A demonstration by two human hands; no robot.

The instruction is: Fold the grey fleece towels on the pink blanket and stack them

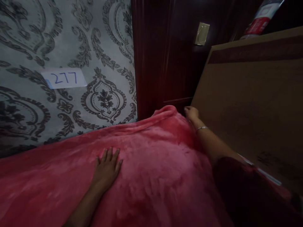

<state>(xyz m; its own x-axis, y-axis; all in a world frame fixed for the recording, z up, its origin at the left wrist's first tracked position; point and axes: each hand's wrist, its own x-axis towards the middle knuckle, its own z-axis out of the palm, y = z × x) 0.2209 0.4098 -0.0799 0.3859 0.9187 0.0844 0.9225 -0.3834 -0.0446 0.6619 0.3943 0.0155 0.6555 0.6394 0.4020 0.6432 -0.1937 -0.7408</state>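
A plush pink-red blanket (146,170) covers the surface in front of me, its far edge folded along the wall and bunched at the corner. My left hand (106,168) lies flat on top of it, fingers stretched out. My right hand (192,113), with a thin bracelet at the wrist, reaches to the far right corner beside the bunched fold. Its fingers are curled in the dark gap between blanket and box. What they hold, if anything, is hidden.
A large cardboard box (248,94) stands close along the right side, with a red-and-white labelled bottle (259,22) behind its top edge. Ahead are patterned wallpaper (104,97), a paper marked 277 (65,78), dark red wood panelling (153,63) and a switch plate (202,33).
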